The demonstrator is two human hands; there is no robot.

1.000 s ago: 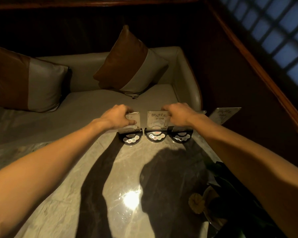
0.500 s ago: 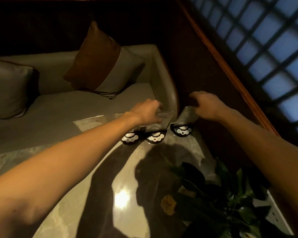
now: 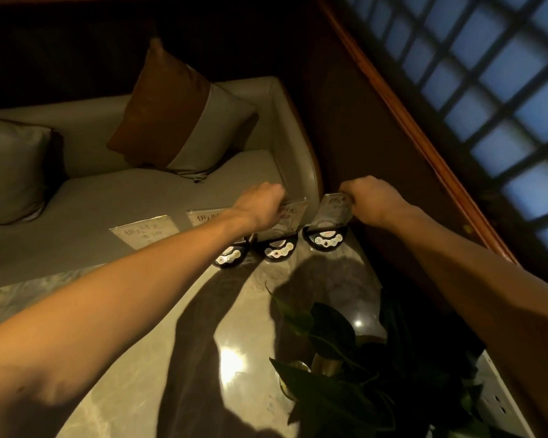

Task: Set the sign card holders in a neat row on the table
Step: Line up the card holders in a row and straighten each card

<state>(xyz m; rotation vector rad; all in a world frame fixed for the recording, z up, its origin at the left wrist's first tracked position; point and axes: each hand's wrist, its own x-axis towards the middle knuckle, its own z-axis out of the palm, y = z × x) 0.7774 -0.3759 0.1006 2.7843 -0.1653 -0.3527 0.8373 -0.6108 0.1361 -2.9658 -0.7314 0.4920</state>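
Observation:
Several sign card holders stand in a row along the far edge of the marble table (image 3: pixel 133 349), each a clear card on a black half-round base. My right hand (image 3: pixel 374 200) pinches the top of the rightmost holder's card (image 3: pixel 334 210), whose base (image 3: pixel 325 239) rests on the table. My left hand (image 3: pixel 263 202) grips the top of the neighbouring card (image 3: pixel 290 218), above its base (image 3: pixel 279 248). Two more cards (image 3: pixel 146 232) (image 3: pixel 203 218) stand to the left. One further base (image 3: pixel 230 257) shows beside my left forearm, which hides the rest.
A leafy potted plant (image 3: pixel 339 352) stands on the table's near right. A grey sofa (image 3: pixel 124 197) with a brown-and-grey cushion (image 3: pixel 178 115) lies just beyond the far edge. A dark wood wall and a lattice window (image 3: pixel 500 90) close the right side.
My right hand has moved from the third holder to the one farthest right, which now stands close to the row. My left hand has shifted right to the neighbouring holder. The view has swung right.

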